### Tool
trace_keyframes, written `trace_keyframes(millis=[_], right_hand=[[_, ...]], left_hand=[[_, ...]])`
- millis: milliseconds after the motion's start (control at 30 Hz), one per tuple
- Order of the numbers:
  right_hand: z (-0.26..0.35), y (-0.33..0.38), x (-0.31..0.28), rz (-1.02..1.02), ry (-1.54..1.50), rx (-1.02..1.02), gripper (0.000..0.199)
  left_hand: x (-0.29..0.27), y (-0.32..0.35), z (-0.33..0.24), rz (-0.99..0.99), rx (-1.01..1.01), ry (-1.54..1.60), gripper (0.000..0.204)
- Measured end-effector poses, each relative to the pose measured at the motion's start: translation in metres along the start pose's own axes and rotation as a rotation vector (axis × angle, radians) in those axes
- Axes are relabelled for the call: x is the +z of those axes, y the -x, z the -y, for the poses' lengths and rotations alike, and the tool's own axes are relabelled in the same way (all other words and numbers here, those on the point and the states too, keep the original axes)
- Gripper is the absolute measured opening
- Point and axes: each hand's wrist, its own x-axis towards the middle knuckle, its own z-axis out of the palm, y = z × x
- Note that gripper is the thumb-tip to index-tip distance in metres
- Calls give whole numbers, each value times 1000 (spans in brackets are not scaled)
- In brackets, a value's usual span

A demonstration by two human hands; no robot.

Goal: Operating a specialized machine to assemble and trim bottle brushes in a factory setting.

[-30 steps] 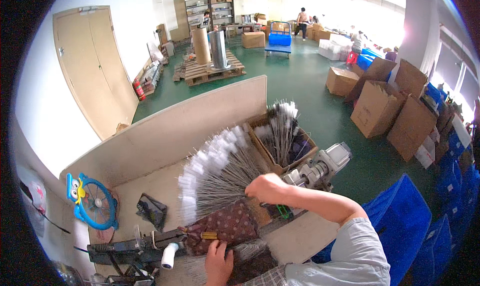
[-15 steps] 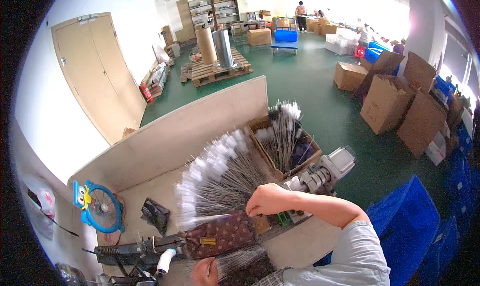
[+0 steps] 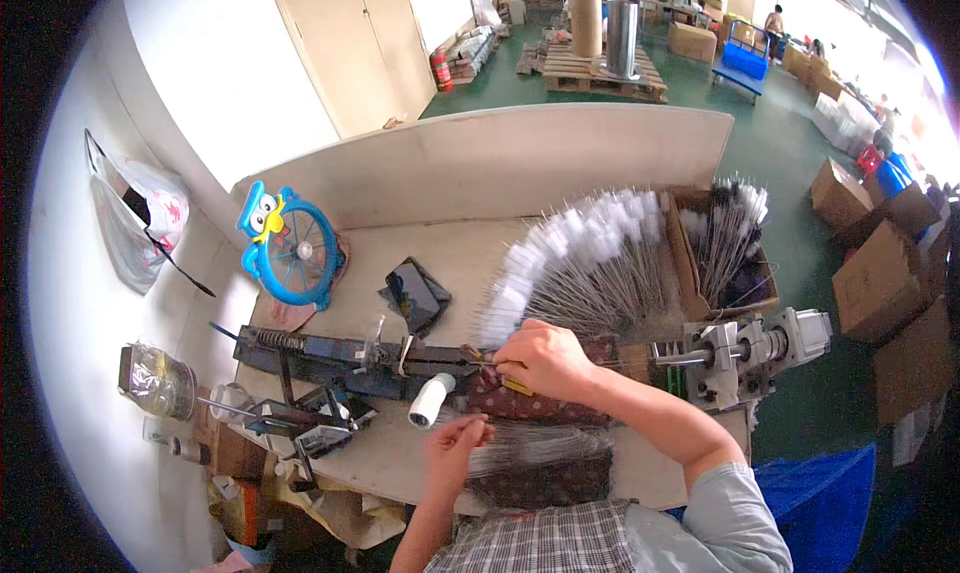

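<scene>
My right hand point(image 3: 546, 361) is closed in a pinch at the right end of a long dark metal fixture point(image 3: 340, 358). A thin piece seems to run between its fingers, too small to name. Below it lies a brown dotted cloth point(image 3: 520, 403) with a yellow object partly under my hand. My left hand point(image 3: 460, 451) has its fingertips pressed together beside a bundle of thin wires point(image 3: 540, 447); whatever they hold is hidden. A white tube-like piece point(image 3: 431, 401) sits between the fixture and my left hand. Many white-tipped wire brushes point(image 3: 580, 263) lie fanned out behind my right hand.
A cardboard box point(image 3: 684, 258) of more brushes stands at the back right, beside a motor-driven machine point(image 3: 745, 358). A blue round fan point(image 3: 303, 248) and a black plastic packet point(image 3: 416, 295) are at the left. A low panel point(image 3: 480, 168) borders the table's far side.
The view has swung left. My right hand has moved from near the right-hand machine to the end of the dark fixture. My left hand has come up beside the wires.
</scene>
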Motion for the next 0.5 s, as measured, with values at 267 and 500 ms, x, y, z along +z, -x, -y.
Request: trace_keyframes(millis=[267,500], right_hand=[[13,-9,18,35,69,51,10],[15,-9,10,110,49,133,10]], left_hand=[[0,-20,-27,-31,-275,791,24],[9,-50,4,-42,81,-585,40]])
